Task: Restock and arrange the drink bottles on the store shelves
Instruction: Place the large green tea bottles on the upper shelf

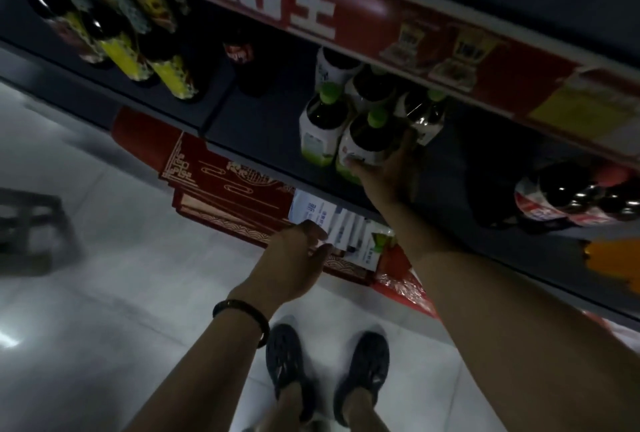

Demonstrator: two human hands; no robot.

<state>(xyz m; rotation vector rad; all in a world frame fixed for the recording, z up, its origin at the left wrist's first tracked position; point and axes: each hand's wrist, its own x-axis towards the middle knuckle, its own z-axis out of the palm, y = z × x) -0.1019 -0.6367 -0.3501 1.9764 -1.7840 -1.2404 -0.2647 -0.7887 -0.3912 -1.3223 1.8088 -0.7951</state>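
While our right hand (384, 172) is wrapped around the lower body of a green-capped bottle (365, 139), thumb on one side and fingers on the other, we judge that the main danger is a chain of knocks. This bottle stands on the dark shelf (263, 120) close to the front edge. It is touching or almost touching a neighbour bottle (320, 126) at its 9 o'clock, and a third bottle (424, 116) is at its 1 o'clock. If we slide it too quickly toward them, the tall narrow bodies may tip and fall against the others farther back, at 11 o'clock. If we pull it toward us, it may go over the edge down to the floor (104, 327). The grip is low, so the top can swing. Our left hand (298, 258) is by the price tags (334, 223) on the shelf front with fingers curled; we cannot tell if it holds something, and it gives no support to the bottle. About the containers: the green-capped ones are all closed and show dark liquid high up, so they seem full and heavy. The yellow-labelled bottles (166, 75) at 10 o'clock and the red-labelled bottles (561, 199) at 3 o'clock are also dark inside. What is in the crate (31, 227) on the floor at 9 o'clock we cannot see.
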